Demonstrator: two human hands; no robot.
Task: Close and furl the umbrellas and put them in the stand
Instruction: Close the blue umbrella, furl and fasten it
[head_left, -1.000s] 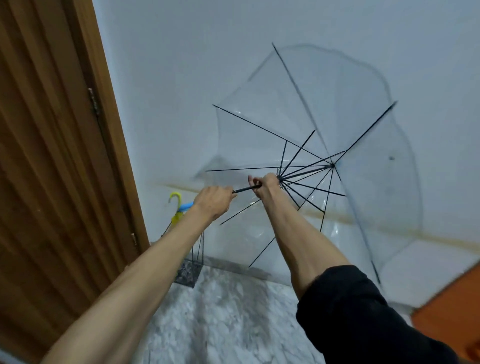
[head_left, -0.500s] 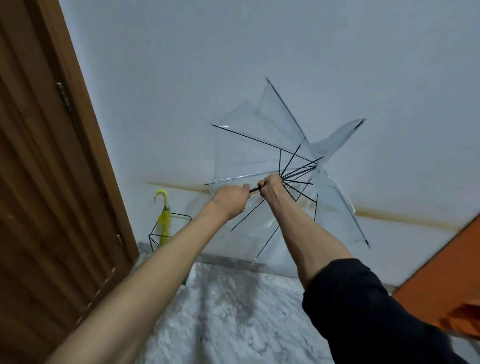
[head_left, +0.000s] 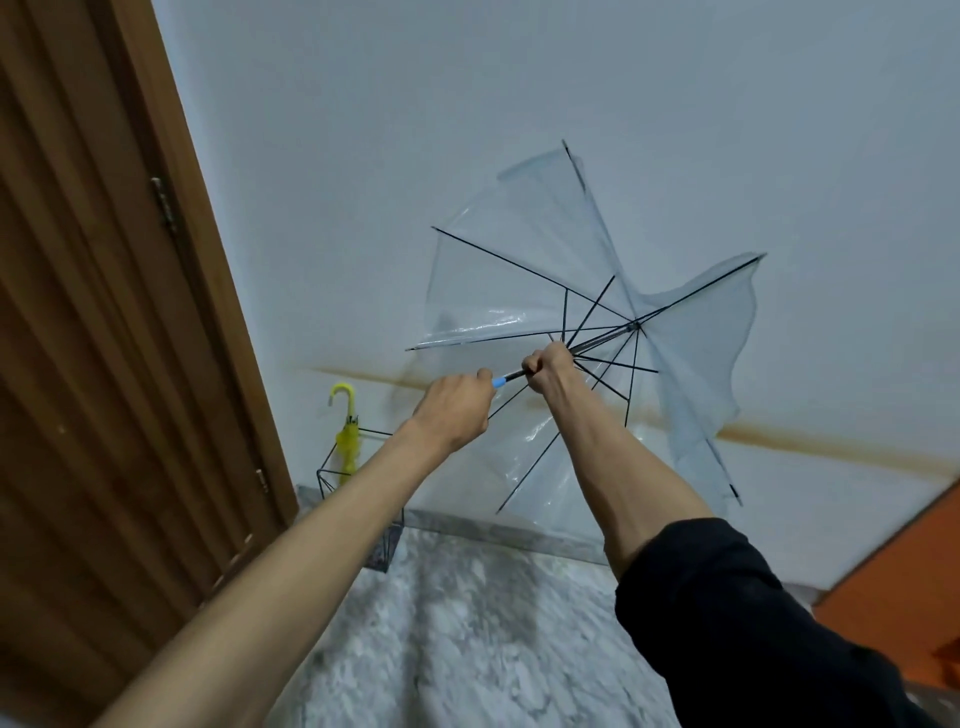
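Clearly closing is in hand: the left hand (head_left: 454, 410) grips the handle (head_left: 498, 383), the right hand (head_left: 550, 371) clenches the shaft by the ribs, and the umbrella (head_left: 509, 291), half-folded, is held up before the wall, right of the stand (head_left: 383, 545). Next, likely: pull the runner fully down, then furl.

A single head-worn camera is looking forward and slightly down along both forearms, with the left hand (head_left: 452, 410) and right hand (head_left: 550, 371) at arm's length. It is facing the wall (head_left: 519, 104) and floor (head_left: 467, 649) — door (head_left: 78, 364) at left, frame tilting.
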